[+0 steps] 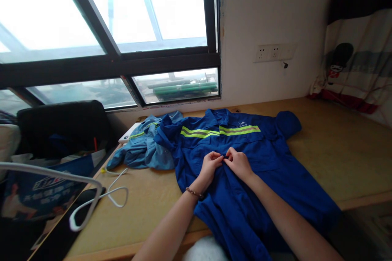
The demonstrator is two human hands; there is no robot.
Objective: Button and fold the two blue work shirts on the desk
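A dark blue work jacket (263, 159) lies spread front side up on the wooden table, its collar toward the wall. Yellow-green reflective stripes run across its chest, and its lower part hangs over the near edge. Both hands meet at the jacket's front opening, below the stripes. My left hand (212, 164), with a bracelet at the wrist, pinches one side of the opening. My right hand (238, 164) pinches the fabric right beside it, fingertips almost touching. Whatever small part sits between the fingertips is hidden.
A crumpled lighter blue garment (147, 147) lies left of the jacket, over a white box (127, 134). A white cable (124, 195) curls on the wooden table (153, 212). A black chair (64, 126) and bags stand at left; wall sockets (269, 52) are behind.
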